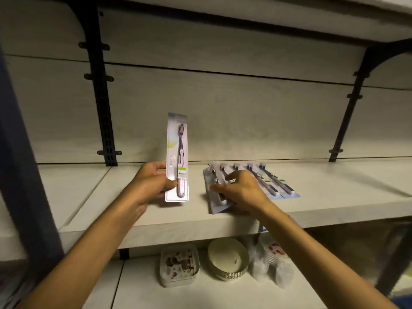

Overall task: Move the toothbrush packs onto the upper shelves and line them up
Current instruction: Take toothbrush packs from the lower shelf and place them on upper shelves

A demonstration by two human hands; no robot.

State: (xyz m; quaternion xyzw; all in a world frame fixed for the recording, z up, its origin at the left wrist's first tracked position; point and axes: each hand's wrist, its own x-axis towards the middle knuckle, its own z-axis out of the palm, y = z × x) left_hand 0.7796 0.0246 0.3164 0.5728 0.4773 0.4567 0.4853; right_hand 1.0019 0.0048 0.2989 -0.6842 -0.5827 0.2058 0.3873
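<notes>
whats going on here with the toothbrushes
A person is stocking a shelf. The left hand holds one toothbrush pack upright above the shelf, while the right hand rests on the nearest pack in the row of packs lying flat there, apparently straightening it.

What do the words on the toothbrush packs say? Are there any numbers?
Held toothbrush pack in the left hand: sideways lettering along its card, too blurred to read.
Small white and green sticker on that pack: print too small to read.
Packs lying on the shelf under the right hand: no readable words.
No numbers can be read anywhere.
</notes>
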